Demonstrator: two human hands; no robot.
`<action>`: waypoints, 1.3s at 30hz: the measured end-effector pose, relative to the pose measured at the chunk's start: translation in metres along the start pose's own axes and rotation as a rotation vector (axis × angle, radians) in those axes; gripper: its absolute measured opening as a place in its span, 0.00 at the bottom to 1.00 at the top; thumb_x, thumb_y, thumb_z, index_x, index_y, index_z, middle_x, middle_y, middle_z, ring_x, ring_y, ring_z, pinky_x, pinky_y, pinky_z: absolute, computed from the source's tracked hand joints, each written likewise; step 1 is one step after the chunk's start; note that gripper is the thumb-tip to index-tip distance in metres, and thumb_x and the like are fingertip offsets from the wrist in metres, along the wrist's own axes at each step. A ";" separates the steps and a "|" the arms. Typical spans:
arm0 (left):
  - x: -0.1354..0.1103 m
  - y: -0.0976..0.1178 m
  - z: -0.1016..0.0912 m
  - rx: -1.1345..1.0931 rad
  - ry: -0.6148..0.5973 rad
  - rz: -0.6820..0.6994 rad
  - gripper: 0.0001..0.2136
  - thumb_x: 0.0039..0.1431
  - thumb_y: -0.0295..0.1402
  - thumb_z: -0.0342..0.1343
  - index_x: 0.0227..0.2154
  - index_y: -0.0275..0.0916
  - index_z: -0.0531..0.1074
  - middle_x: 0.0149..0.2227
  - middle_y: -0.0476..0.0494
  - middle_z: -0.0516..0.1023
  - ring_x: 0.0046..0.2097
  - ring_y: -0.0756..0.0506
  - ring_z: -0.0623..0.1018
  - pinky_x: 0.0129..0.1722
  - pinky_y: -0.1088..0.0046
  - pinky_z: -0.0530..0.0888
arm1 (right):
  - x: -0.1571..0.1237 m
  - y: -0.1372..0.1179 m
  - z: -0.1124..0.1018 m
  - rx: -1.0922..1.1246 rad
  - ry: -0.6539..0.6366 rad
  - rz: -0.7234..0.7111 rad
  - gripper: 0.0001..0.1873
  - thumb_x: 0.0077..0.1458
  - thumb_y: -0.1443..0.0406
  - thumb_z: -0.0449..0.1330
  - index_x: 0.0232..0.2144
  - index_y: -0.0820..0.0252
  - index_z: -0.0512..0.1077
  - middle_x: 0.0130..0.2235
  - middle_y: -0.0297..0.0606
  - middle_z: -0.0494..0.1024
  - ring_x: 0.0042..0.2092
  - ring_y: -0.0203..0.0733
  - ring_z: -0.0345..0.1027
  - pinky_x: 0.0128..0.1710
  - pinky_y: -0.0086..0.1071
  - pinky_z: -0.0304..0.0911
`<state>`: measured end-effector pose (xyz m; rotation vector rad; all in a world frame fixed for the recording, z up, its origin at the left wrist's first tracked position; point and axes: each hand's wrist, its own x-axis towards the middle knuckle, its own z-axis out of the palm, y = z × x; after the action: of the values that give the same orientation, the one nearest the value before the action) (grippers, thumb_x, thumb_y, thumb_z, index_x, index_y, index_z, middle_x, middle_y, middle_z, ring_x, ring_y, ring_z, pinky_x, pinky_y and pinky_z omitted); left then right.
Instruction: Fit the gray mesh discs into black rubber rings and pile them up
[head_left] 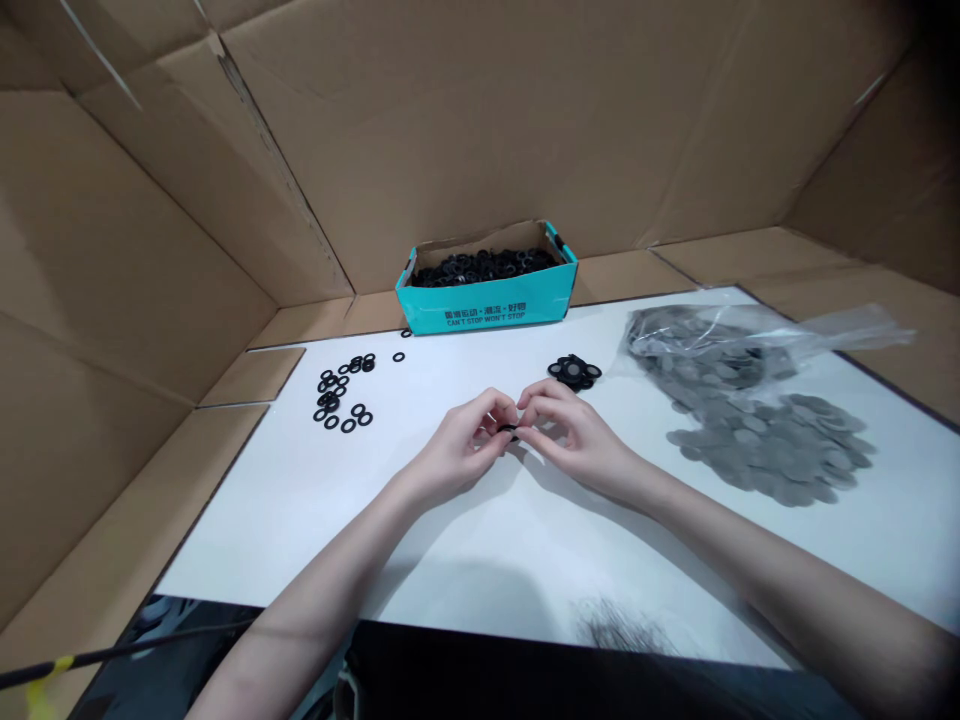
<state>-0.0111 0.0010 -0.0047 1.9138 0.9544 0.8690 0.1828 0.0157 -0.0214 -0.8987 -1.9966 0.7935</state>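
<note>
Both hands meet over the middle of the white table. My left hand (471, 440) pinches a black rubber ring (510, 430) from the left side. My right hand (566, 430) grips the same ring from the right, thumb and fingers closed on it. Whether a grey disc sits in the ring, I cannot tell. Just beyond my right hand lies a small pile of black rings with grey discs in them (574, 371). Loose black rings (349, 425) are scattered to the left. To the right spreads a heap of thin grey discs (780, 450).
A turquoise box (487, 305) full of black rings stands at the back. Behind the grey heap lies a clear plastic bag (712, 345) holding more discs. Cardboard walls (525, 120) enclose the table at the back and sides. A dark cable (112, 655) crosses the lower left.
</note>
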 end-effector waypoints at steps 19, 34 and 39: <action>0.001 0.000 0.001 0.057 0.012 -0.022 0.06 0.62 0.26 0.52 0.41 0.40 0.67 0.38 0.47 0.74 0.39 0.50 0.74 0.43 0.73 0.71 | 0.001 0.002 -0.002 -0.155 0.028 -0.061 0.04 0.58 0.66 0.61 0.30 0.56 0.75 0.41 0.42 0.74 0.45 0.49 0.66 0.47 0.47 0.63; 0.000 -0.002 0.006 0.064 0.061 0.013 0.04 0.62 0.25 0.50 0.38 0.40 0.64 0.36 0.49 0.71 0.36 0.52 0.72 0.35 0.77 0.70 | 0.001 0.003 0.001 -0.068 0.016 -0.065 0.07 0.58 0.68 0.59 0.27 0.58 0.68 0.39 0.40 0.72 0.43 0.45 0.65 0.45 0.42 0.62; 0.000 0.000 0.006 0.049 0.062 -0.007 0.04 0.61 0.25 0.50 0.38 0.39 0.64 0.35 0.49 0.70 0.34 0.52 0.72 0.32 0.78 0.69 | 0.001 0.002 0.001 -0.057 0.024 -0.078 0.07 0.58 0.68 0.58 0.27 0.58 0.68 0.39 0.40 0.71 0.44 0.45 0.65 0.45 0.41 0.62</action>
<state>-0.0066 -0.0012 -0.0076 1.9335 1.0276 0.9131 0.1823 0.0175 -0.0235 -0.8532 -2.0291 0.6827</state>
